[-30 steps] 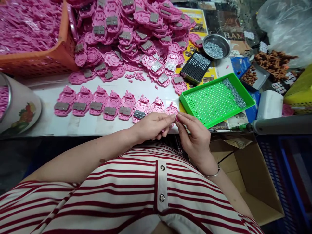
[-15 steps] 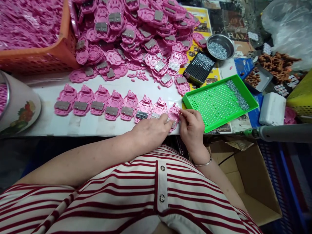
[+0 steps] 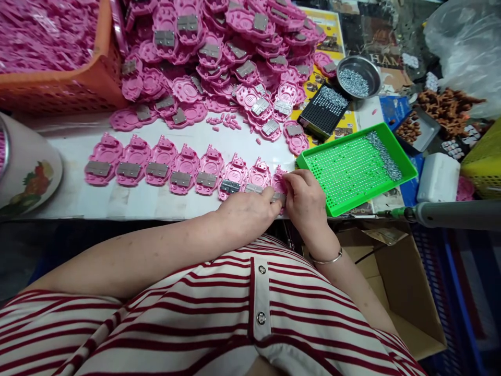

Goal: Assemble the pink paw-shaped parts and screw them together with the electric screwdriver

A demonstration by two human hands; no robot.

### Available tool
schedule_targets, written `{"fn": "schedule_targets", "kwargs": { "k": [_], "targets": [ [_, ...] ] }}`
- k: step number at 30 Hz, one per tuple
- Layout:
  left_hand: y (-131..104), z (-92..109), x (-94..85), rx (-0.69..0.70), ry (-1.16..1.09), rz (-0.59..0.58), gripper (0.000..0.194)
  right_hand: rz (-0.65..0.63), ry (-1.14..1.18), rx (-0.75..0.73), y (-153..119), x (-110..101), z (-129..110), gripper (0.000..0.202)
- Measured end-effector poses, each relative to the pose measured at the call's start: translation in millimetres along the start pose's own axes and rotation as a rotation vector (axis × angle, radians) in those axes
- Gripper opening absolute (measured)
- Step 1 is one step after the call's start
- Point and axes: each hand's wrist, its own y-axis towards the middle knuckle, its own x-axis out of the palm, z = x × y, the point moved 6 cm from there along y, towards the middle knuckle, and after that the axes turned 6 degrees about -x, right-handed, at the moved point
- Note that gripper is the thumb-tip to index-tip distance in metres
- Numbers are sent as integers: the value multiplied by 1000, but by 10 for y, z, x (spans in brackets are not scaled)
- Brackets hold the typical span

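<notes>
A row of pink plastic casings [image 3: 182,168], each with a grey metal plate across its lower part, lies along the front of the white table. My left hand [image 3: 250,211] is closed on the lower part of the rightmost pink casing [image 3: 278,183], its thumb and fingers by the metal plate. At that casing's right side, my right hand [image 3: 307,201] is pinched with fingertips against it. Whatever sits in the pinch is too small or hidden to make out. Both hands partly cover this casing.
Behind the row rises a heap of similar casings [image 3: 211,49], with small pink pegs [image 3: 224,121] before it. A green perforated tray [image 3: 344,172] of screws, a black tray [image 3: 319,117] and a metal bowl [image 3: 370,91] stand right. An orange basket [image 3: 58,86] is left; a powered screwdriver [image 3: 450,215] juts in right.
My right hand has moved slightly left and up, its fingertips now further over the rightmost casing. My left hand stays on that casing. The view has shifted slightly.
</notes>
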Motion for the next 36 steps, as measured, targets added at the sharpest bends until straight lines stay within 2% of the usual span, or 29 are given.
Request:
{"fn": "schedule_targets", "kwargs": {
  "k": [7,10,15,25,32,36],
  "targets": [
    [11,-3,-16,7,6,-13,39,-148,-81,22,79,52,6,30],
    [14,-2,-15,11,5,-11,40,-189,-129,-12,102,55,-28,34],
    [18,-3,-16,22,-5,5,41,-219,-217,-75,108,74,-54,34],
    [28,-19,-3,27,-19,3,43,-180,-360,-122,81,37,-102,33],
    [41,-25,10,28,-24,27,43,-297,-273,-110,155,61,-53,33],
    [38,-18,2,43,-16,58,41,-333,-315,-113,133,76,-68,33]
  ]
}}
